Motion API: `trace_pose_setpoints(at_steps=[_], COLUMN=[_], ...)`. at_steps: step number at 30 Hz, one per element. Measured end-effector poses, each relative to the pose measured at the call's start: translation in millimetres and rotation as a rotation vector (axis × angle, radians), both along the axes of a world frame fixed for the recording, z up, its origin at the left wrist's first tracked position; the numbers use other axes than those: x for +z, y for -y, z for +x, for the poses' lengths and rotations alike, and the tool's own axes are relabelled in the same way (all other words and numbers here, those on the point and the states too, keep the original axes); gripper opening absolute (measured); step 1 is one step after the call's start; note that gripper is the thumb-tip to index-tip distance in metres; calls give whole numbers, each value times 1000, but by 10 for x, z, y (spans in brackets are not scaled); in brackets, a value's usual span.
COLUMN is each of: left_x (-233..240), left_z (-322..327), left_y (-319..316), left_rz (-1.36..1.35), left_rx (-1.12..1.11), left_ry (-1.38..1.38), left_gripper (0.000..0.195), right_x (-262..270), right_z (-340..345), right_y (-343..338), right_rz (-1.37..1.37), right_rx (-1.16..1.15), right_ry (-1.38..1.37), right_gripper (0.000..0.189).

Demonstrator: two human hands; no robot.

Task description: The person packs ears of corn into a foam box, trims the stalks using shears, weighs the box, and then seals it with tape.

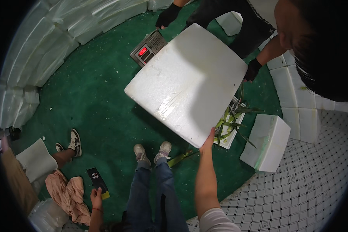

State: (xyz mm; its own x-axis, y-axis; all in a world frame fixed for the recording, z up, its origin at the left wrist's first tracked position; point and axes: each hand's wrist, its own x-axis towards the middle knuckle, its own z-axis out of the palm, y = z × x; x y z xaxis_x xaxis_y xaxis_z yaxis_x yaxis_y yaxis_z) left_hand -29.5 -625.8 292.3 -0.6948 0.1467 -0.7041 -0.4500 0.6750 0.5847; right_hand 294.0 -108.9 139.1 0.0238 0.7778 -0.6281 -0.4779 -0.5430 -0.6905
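Observation:
My left hand (97, 198), with a red cord at the wrist, holds a flat black packet (96, 179) with a yellow end and printed writing. A large white foam box (188, 84) fills the middle of the view, and my right hand (207, 142) grips its near right corner, the fingers partly hidden. Beyond the box's far left side, a digital scale (149, 47) shows a lit red display; whether the box rests on it cannot be seen. Another person's black-gloved hand (252, 69) is at the box's right edge, and their other gloved hand (168, 17) is near the scale.
Green stalks and leaves (229, 124) lie on a white foam lid (230, 140) right of the box. A taped foam box (265, 142) stands farther right. Wrapped foam boxes (46, 43) line the left. A seated person's shoe (74, 142) and pink cloth (66, 192) are left.

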Motion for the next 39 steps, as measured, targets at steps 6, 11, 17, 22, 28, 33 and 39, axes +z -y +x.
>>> trace_pose_setpoints(at_steps=[6, 11, 17, 22, 28, 33, 39], left_x=[46, -39, 42, 31, -138, -164, -711], left_z=[-7, 73, 205, 258, 484, 646, 396], left_y=[-99, -58, -666, -1057, -1433, -1890, -1966], left_rz=[-34, -76, 36, 97, 181, 134, -124], left_rx=[-13, -18, -59, -121, -251, -332, -347], left_ry=[3, -11, -13, 68, -34, -26, 23], left_gripper=[36, 36, 30, 22, 37, 43, 51], right_x=[-277, -218, -58, 51, 522, 925, 904], right_z=[164, 129, 210, 145, -383, -763, -73], right_y=[-394, -62, 1173, 1806, 2002, 2081, 1690], right_rz=[103, 198, 157, -42, -205, -161, -214], right_rx=[192, 280, 571, 783, 880, 874, 694], right_ry=[680, 1035, 1252, 1076, 524, 411, 700], right_gripper=[61, 59, 54, 44, 34, 35, 34])
